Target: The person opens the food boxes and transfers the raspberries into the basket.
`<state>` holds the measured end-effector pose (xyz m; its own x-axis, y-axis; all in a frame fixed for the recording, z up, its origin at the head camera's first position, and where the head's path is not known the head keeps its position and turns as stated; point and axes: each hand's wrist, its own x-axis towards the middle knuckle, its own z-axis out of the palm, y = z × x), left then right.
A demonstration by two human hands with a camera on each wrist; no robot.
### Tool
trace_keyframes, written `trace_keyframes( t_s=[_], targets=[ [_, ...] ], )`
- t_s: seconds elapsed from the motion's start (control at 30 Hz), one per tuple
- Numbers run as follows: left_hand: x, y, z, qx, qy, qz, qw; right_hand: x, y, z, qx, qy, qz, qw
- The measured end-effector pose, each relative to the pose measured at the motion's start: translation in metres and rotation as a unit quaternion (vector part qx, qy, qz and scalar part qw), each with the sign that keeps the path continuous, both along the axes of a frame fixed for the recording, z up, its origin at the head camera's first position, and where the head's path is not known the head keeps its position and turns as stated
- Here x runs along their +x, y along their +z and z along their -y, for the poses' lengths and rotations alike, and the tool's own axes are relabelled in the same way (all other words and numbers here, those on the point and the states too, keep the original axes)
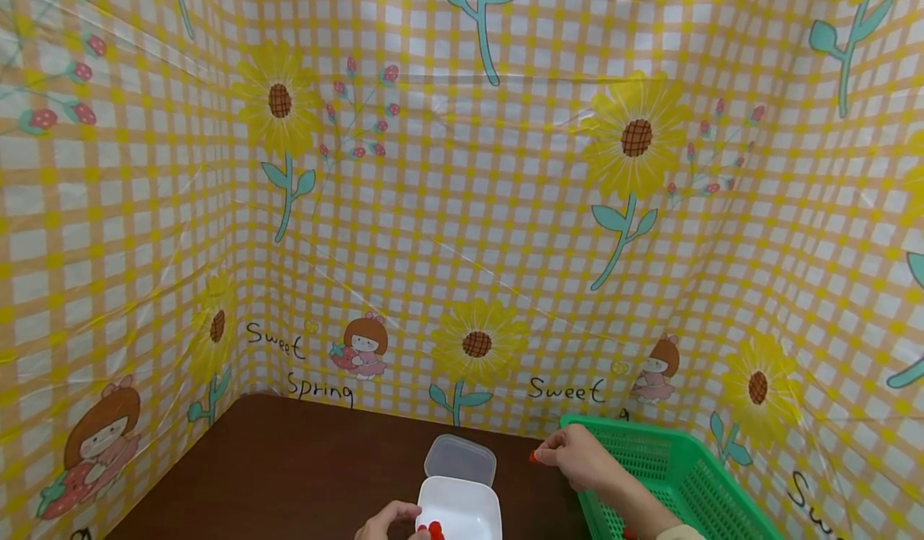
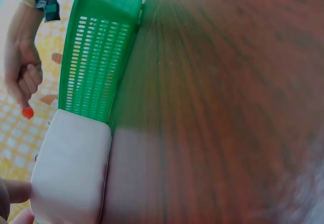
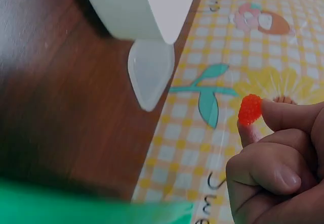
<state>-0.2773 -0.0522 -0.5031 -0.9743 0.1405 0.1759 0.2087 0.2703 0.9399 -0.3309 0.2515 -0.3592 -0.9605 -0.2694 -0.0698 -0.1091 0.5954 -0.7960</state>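
Between the thumb and a finger of my right hand [image 1: 577, 456] is a small red raspberry [image 3: 250, 109] with a bumpy surface. That hand is over the left side of the green basket, to the right of a white plastic box [image 1: 462, 500]. My left hand [image 1: 390, 521] grips the box at its left side, and part of that hand is cut off by the frame. Several red berries [image 1: 435, 530] lie in the near left corner of the box. In the left wrist view only fingertips [image 2: 17, 191] of the left hand show against the box.
A translucent lid [image 1: 460, 460] lies flat on the dark brown table [image 1: 310, 468], just behind the box. The green perforated basket [image 1: 674, 460] stands at the right, with something red partly hidden under the right forearm. A checked, flower-printed sheet [image 1: 462, 203] surrounds the table.
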Motion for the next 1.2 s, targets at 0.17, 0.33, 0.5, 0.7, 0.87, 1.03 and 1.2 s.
trace_keyframes(
  t_s=[0.17,0.33,0.5,0.7,0.87,1.03,1.2],
  targets=[
    [0.0,0.001,-0.001,-0.004,0.013,-0.004,0.9999,-0.001,0.005,-0.02,0.011,-0.008,0.016,0.9998],
    [0.0,-0.001,0.001,0.005,-0.007,0.008,0.9999,-0.005,0.003,-0.04,0.02,-0.013,0.024,0.9994],
    [0.0,-0.002,0.001,-0.002,-0.004,-0.005,1.0,-0.008,0.001,-0.06,0.03,-0.018,0.029,0.999],
    [0.0,-0.003,0.0,0.007,-0.003,-0.012,0.9999,-0.007,-0.003,-0.084,0.022,-0.014,0.047,0.9986],
    [0.0,-0.002,0.001,-0.001,-0.002,-0.005,1.0,-0.01,-0.01,-0.102,0.031,-0.024,0.053,0.9979],
    [0.0,-0.001,0.0,-0.003,0.007,-0.009,0.9999,-0.012,-0.019,-0.113,0.041,-0.04,0.067,0.9961],
    [0.0,-0.001,-0.001,-0.003,0.007,-0.004,1.0,-0.01,-0.026,-0.125,0.07,-0.058,0.077,0.9929]
  ],
)
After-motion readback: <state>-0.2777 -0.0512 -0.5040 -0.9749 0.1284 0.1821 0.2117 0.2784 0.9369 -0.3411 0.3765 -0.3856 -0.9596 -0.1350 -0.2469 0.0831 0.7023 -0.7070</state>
